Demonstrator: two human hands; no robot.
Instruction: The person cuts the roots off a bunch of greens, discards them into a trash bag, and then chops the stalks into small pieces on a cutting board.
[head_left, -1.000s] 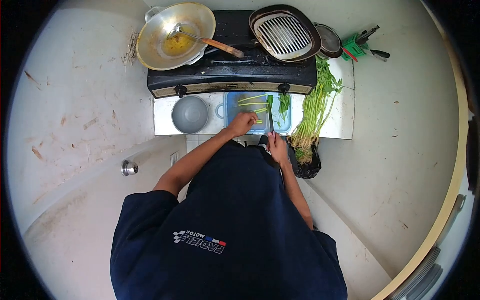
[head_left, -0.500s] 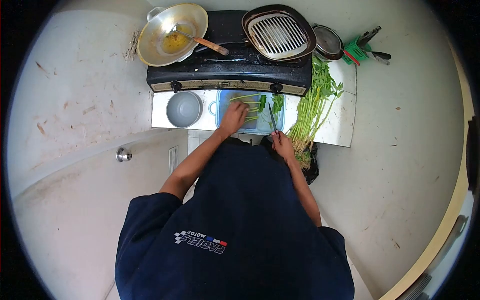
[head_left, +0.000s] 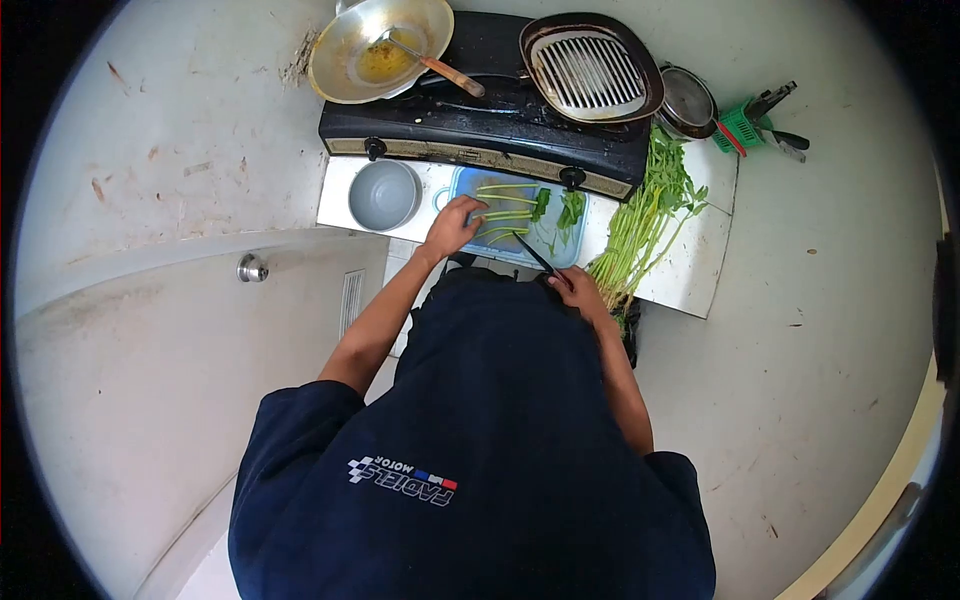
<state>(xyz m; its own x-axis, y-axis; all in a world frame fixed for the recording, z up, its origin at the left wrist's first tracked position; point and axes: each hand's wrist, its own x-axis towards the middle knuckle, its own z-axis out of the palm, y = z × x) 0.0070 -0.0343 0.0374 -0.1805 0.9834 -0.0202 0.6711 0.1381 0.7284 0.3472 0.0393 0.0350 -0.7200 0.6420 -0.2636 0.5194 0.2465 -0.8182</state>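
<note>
A blue cutting board (head_left: 566, 251) lies on the white counter in front of the stove. Several green stalks (head_left: 508, 197) are spread crosswise on it, with leaves (head_left: 541, 204) at their right ends. A separate small heap of cut leaves (head_left: 571, 212) sits further right on the board. My left hand (head_left: 453, 228) is at the stalks' left ends, fingers apart and touching them. My right hand (head_left: 582, 291) grips a knife (head_left: 538, 257) by its handle at the board's near right edge. The blade points up and left, its tip close to the lowest stalks.
A grey bowl (head_left: 384, 195) stands left of the board. On the black stove (head_left: 480, 125) are a wok (head_left: 330, 75) with a wooden-handled ladle (head_left: 450, 75) and a grill pan (head_left: 590, 75). A large leafy bunch (head_left: 650, 215) lies right, below a lidded pan (head_left: 688, 100) and green utensil basket (head_left: 740, 128).
My left hand has slid back left to the stalk ends. The knife has swung from nearly upright to slanting left, away from the cut leaves. The whole view has shifted slightly.
</note>
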